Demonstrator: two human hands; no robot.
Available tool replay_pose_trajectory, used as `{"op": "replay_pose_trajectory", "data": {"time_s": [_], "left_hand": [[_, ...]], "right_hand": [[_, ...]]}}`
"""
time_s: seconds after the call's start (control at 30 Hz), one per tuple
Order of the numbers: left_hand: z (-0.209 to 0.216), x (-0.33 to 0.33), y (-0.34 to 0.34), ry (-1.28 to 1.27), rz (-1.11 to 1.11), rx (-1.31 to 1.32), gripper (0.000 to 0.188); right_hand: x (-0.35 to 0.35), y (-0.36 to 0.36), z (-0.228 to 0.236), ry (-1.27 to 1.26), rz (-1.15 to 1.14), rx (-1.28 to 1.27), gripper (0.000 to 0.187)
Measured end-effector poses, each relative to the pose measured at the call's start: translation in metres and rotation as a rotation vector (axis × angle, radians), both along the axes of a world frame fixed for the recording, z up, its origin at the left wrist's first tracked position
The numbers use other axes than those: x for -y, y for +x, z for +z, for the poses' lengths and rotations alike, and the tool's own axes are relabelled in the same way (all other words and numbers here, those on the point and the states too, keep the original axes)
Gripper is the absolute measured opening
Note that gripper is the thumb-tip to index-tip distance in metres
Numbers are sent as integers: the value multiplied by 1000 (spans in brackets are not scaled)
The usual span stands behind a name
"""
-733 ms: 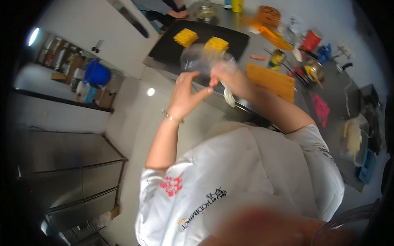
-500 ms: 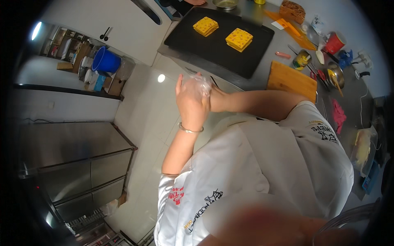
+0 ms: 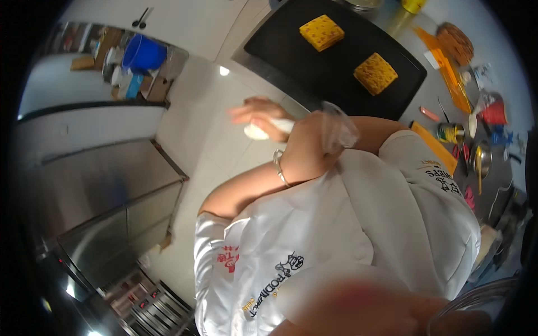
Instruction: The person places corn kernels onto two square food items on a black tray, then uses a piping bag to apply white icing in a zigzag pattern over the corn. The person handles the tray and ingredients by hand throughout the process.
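Note:
My forearms cross in front of my white jacket. My left hand (image 3: 311, 144), with a bracelet at its wrist, is closed around a clear plastic bag (image 3: 339, 130), whose loose crumpled end sticks out to the right. White filling shows in the bag on the left side, and it looks like a piping bag. My right hand (image 3: 265, 115) reaches out past the left and grips this white part; its fingers are blurred. Beyond my hands, two stacks of speckled yellow cake squares, a left stack (image 3: 321, 32) and a right stack (image 3: 376, 74), sit apart on a black tray (image 3: 297, 59).
Right of the tray, the counter holds an orange packet (image 3: 448, 78), a red cup (image 3: 494, 113), a can (image 3: 450, 133), a metal bowl (image 3: 482, 160) and a wooden board (image 3: 434, 147). Steel cabinets (image 3: 112, 179) and a blue bucket (image 3: 144, 53) stand at the left.
My left hand has moved right, while my right hand now shows farther left with the white-filled part. The bag's clear end now hangs out to the right. The whole view has shifted.

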State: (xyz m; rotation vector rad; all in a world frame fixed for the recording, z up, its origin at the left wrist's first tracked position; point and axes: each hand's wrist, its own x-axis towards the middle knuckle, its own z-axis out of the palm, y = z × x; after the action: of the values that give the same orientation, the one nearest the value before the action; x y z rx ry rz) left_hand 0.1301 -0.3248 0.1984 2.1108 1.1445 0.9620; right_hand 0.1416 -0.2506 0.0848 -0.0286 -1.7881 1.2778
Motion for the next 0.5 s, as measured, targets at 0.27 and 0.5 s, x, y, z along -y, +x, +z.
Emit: {"op": "replay_pose_trajectory", "data": {"time_s": [0.27,0.5], "left_hand": [[9,-88,-90,95,57,126,40],[-71,-146,-233,-344,27,162,29]], "right_hand": [[-152,26,24,-1422,-58,-401,44],[-183,7,42,-1448,-272,-767,51]]}}
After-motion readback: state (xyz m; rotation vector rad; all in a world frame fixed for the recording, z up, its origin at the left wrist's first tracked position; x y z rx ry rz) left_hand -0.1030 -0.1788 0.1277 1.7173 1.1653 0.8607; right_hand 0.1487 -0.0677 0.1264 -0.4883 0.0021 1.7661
